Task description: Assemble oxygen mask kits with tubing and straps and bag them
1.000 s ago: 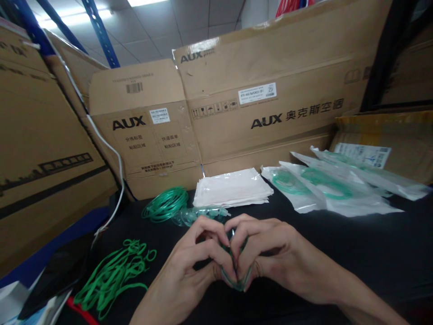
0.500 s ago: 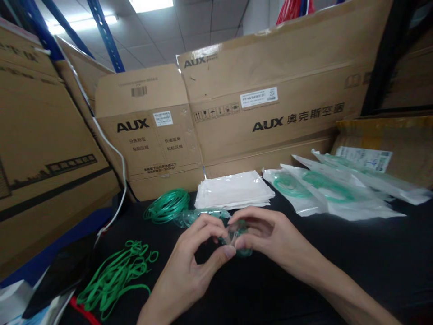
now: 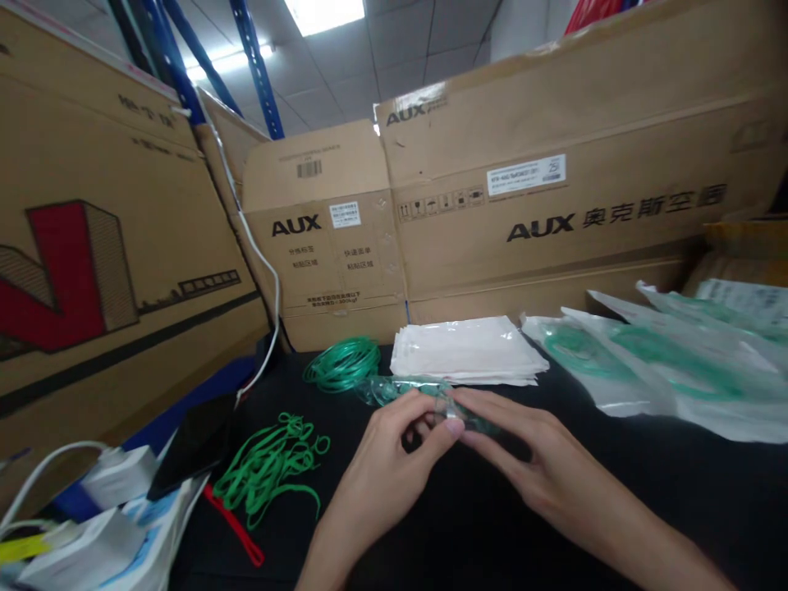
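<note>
In the head view my left hand (image 3: pixel 391 472) and my right hand (image 3: pixel 545 451) meet over the black table. Between their fingertips is a small clear, green-tinted plastic piece (image 3: pixel 444 406), mostly hidden by the fingers; its exact kind does not show. My left thumb and fingers pinch it from the left, while my right fingers and thumb close on it from the right. Just behind the hands lie more clear greenish plastic parts (image 3: pixel 385 389). A coil of green tubing (image 3: pixel 343 364) rests beyond them, and a bundle of flat green straps (image 3: pixel 271 464) lies left of my left hand.
A stack of white pouches (image 3: pixel 471 349) sits behind the hands. Pouches with green tubing inside (image 3: pixel 582 357) lie at right. Cardboard panels (image 3: pixel 449 263) wall the back and left. At left are a black phone (image 3: pixel 194 443), white plugs (image 3: pixel 120 472), a cable and a red strap (image 3: pixel 237 529).
The view has swung left, so the scene sits further right. My hands stay together on the clear plastic piece; my right fingers now lie straighter and flatter across it.
</note>
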Action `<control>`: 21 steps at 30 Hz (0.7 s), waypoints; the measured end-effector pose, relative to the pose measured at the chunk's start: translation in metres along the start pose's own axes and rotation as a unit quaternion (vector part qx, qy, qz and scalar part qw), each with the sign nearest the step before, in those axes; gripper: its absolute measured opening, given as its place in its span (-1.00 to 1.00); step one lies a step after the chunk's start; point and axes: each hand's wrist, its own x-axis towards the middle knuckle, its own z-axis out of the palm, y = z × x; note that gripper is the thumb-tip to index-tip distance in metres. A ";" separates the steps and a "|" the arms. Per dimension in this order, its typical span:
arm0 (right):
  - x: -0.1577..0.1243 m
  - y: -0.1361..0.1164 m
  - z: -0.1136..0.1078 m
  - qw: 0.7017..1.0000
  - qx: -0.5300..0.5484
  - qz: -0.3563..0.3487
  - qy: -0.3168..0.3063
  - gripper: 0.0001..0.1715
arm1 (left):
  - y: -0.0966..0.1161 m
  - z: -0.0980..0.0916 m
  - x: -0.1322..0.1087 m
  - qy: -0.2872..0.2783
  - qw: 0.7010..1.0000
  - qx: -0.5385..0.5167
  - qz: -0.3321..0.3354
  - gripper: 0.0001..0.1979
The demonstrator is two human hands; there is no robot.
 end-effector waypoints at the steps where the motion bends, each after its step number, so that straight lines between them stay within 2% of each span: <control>1: 0.001 0.001 -0.001 1.000 -0.004 0.005 -0.011 -0.56 | 0.001 -0.004 -0.002 -0.008 1.000 0.030 0.002 -0.77; 4: -0.001 0.007 -0.007 0.998 -0.032 0.027 -0.050 -0.57 | -0.003 -0.028 -0.009 -0.007 0.990 0.141 -0.028 -0.78; 6: -0.005 0.016 -0.010 0.994 -0.060 0.055 -0.068 -0.57 | -0.010 -0.054 -0.016 0.023 0.972 0.221 -0.072 -0.73; 10: -0.015 0.030 -0.015 0.983 -0.105 0.101 -0.112 -0.55 | -0.031 -0.109 -0.036 0.080 0.906 0.354 -0.216 -0.68; 13: -0.018 0.031 -0.016 0.974 -0.119 0.128 -0.144 -0.54 | -0.039 -0.139 -0.053 0.068 0.866 0.389 -0.308 -0.66; 17: -0.018 0.028 -0.014 0.973 -0.125 0.129 -0.145 -0.55 | -0.042 -0.160 -0.074 0.068 0.847 0.420 -0.318 -0.61; 21: -0.018 0.032 -0.014 0.977 -0.108 0.106 -0.148 -0.58 | -0.052 -0.166 -0.086 0.052 0.843 0.432 -0.317 -0.62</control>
